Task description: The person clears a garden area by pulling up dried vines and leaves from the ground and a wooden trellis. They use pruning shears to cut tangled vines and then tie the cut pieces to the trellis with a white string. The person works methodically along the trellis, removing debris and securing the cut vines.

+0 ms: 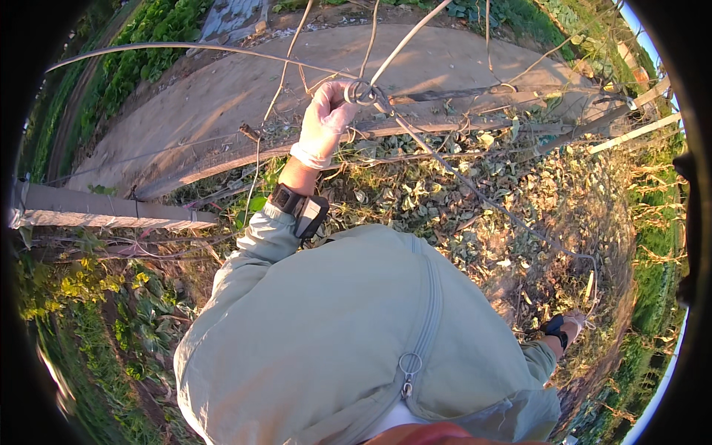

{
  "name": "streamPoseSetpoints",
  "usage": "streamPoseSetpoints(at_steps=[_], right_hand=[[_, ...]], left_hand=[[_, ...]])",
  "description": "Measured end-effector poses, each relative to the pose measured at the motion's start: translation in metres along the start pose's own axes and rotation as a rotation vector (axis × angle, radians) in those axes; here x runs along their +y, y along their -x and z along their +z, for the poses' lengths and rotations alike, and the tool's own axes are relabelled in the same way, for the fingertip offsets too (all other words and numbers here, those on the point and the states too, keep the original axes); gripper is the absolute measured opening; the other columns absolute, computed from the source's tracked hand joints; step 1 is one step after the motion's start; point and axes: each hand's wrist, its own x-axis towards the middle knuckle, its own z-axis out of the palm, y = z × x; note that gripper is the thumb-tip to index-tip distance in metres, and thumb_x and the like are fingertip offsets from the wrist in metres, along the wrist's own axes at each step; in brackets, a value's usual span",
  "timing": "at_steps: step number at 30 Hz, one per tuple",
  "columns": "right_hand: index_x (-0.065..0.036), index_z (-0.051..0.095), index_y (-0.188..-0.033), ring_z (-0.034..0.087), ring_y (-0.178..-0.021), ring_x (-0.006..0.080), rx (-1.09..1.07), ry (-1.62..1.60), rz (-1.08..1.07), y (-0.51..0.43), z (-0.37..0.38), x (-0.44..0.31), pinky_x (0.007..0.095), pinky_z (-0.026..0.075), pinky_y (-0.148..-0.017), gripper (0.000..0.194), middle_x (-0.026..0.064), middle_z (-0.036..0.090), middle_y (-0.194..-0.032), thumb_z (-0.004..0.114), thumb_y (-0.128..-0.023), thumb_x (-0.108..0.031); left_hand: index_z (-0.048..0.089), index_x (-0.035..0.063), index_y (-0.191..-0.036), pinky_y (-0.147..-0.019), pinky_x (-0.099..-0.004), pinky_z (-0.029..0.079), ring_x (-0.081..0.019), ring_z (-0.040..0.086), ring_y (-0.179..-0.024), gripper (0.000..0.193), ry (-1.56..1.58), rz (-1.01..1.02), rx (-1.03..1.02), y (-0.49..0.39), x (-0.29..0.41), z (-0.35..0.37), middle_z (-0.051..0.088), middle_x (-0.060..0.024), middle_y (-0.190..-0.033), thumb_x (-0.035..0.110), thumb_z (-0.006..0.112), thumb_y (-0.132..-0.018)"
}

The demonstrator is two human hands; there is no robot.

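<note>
At the top middle, my left hand (329,114), in a thin pale glove, has its fingers closed at a knot of wire or cord (361,92), where a long pale rod and several thin strands meet. From the knot a grey cord (464,181) runs down to the lower right. My right hand (574,324) is far out at the lower right, small in view, with the cord's end at its fingers. Both wrists bear black straps with devices.
Wooden poles (250,156) cross behind the knot, and a thicker wooden post (111,208) lies at the left. Dried vines and leaves (445,192) cover the ground before me. A dirt path (222,94) runs beyond, with green crop rows (161,44) at the upper left.
</note>
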Motion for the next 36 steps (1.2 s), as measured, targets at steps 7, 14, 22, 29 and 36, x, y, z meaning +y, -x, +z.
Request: streamPoseSetpoints(at_steps=[7, 14, 22, 29, 36], right_hand=[[-0.014, 0.04, -0.071, 0.039, -0.059, 0.0185, 0.137, 0.09, -0.008, -0.077, -0.07, 0.008, 0.033, 0.032, -0.056, 0.028, 0.0003, 0.044, -0.067, 0.043, -0.096, -0.028], [-0.013, 0.045, -0.077, 0.044, -0.071, 0.0202, 0.17, 0.512, 0.122, -0.123, -0.078, 0.015, 0.0348, 0.036, -0.068, 0.029, 0.0028, 0.052, -0.077, 0.041, -0.097, -0.035], [-0.014, 0.045, -0.079, 0.03, -0.045, 0.0108, -0.213, 0.216, -0.052, 0.038, 0.142, 0.07, 0.0258, 0.026, -0.04, 0.026, -0.0033, 0.034, -0.057, 0.051, -0.099, -0.029], [-0.012, 0.054, -0.082, 0.029, -0.041, 0.0092, -0.61, 0.304, -0.129, 0.156, 0.304, 0.118, 0.0256, 0.025, -0.037, 0.021, -0.0037, 0.036, -0.055, 0.055, -0.094, -0.029], [-0.012, 0.057, -0.072, 0.036, -0.037, 0.0134, -0.699, 0.796, -0.133, 0.133, 0.419, 0.164, 0.0301, 0.028, -0.034, 0.024, -0.002, 0.042, -0.051, 0.053, -0.089, -0.028]], left_hand=[[0.061, 0.0058, -0.117, -0.087, -0.025, 0.046, -0.0077, 0.056, -0.097, 0.025, -0.088, 0.255, -0.11, -0.002, -0.005, 0.027, 0.062, -0.0006, -0.11, 0.012, 0.066, -0.093], [0.063, 0.0105, -0.106, -0.088, -0.0318, 0.052, -0.0172, 0.065, -0.096, 0.01, 0.26, -0.01, -0.011, -0.003, -0.012, 0.03, 0.066, -0.0033, -0.105, 0.015, 0.06, -0.097], [0.054, 0.0108, -0.107, -0.064, -0.0294, 0.058, -0.0168, 0.067, -0.077, 0.018, 0.124, -0.096, 0.073, -0.003, -0.006, 0.035, 0.064, -0.0038, -0.096, 0.027, 0.057, -0.099], [0.057, 0.0119, -0.096, -0.058, -0.0268, 0.051, -0.012, 0.06, -0.066, 0.019, 0.093, -0.149, 0.162, -0.017, -0.016, 0.03, 0.06, -0.0002, -0.08, 0.031, 0.058, -0.098], [0.06, 0.0097, -0.102, -0.068, -0.0233, 0.043, -0.0073, 0.055, -0.073, 0.014, -0.101, -0.151, 0.265, -0.046, -0.042, 0.012, 0.062, 0.0024, -0.084, 0.022, 0.054, -0.101]])
